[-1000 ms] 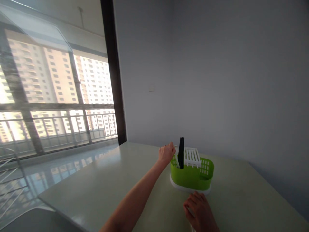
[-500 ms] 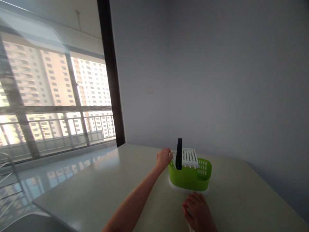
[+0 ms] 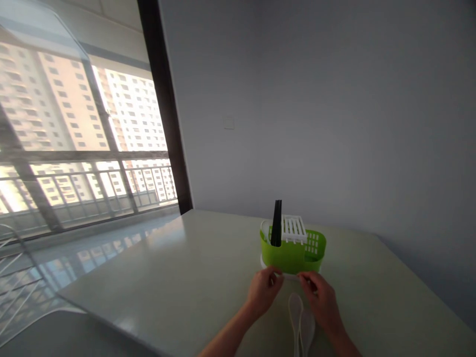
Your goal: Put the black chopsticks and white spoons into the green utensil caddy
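A green utensil holder [image 3: 284, 257] with a white slatted top rack [image 3: 293, 229] stands on a white base tray [image 3: 291, 276]. Black chopsticks [image 3: 276, 223] lean upright at its left part, beside a white spoon [image 3: 265, 228]. My left hand [image 3: 265, 288] is closed in a pinch at the front of the tray. Close by on the right, my right hand [image 3: 319, 297] pinches too, fingertips near the same rim. Whether they grip the rim or something small is unclear. Two pale spoons, one long [image 3: 295, 305] and one wider [image 3: 307, 325], lie between my forearms.
The pale table [image 3: 208, 277] reaches back to a grey wall [image 3: 334, 124] carrying a small wall plate [image 3: 228, 123]. A grey chair [image 3: 67, 332] is at the lower left, near a white metal rack [image 3: 18, 277]. Large windows [image 3: 74, 153] fill the left side.
My left hand has left the holder's left end, where a white spoon now stands, and come to its front. My right hand has moved forward. The view has tilted down, showing two spoons.
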The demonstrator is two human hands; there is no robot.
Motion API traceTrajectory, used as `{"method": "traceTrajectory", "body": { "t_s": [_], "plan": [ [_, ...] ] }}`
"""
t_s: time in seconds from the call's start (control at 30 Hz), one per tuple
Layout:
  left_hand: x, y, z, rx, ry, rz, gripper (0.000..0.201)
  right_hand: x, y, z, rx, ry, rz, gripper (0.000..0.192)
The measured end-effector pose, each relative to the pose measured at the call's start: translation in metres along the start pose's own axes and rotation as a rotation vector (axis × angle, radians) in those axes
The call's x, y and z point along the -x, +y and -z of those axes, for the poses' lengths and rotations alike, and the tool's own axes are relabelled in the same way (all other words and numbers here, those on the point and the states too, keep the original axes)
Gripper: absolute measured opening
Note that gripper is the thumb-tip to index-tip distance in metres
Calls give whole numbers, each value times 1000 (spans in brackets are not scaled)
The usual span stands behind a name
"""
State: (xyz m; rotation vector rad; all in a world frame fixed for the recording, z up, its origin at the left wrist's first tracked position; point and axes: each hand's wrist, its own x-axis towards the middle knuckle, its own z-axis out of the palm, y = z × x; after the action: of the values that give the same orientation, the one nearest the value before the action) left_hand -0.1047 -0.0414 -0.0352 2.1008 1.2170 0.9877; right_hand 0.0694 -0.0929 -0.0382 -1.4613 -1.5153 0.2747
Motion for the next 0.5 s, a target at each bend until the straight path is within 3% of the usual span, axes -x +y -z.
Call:
{"method": "traceTrajectory", "body": {
  "t_s": [0.1,0.2,0.37,0.5],
  "plan": [
    [7,0,-20,-63,-128,32,23,4,2,-2,111,-20,63,24],
    [16,2,-28,-149,-185,30,26,10,2,-7,204,-74,117,20],
    [26,6,-28,-316,-187,-9,25,15,-3,-14,266,-156,174,20],
    [21,1,-23,-294,-128,41,23,16,-7,-17,310,-197,187,19]
  ]
}}
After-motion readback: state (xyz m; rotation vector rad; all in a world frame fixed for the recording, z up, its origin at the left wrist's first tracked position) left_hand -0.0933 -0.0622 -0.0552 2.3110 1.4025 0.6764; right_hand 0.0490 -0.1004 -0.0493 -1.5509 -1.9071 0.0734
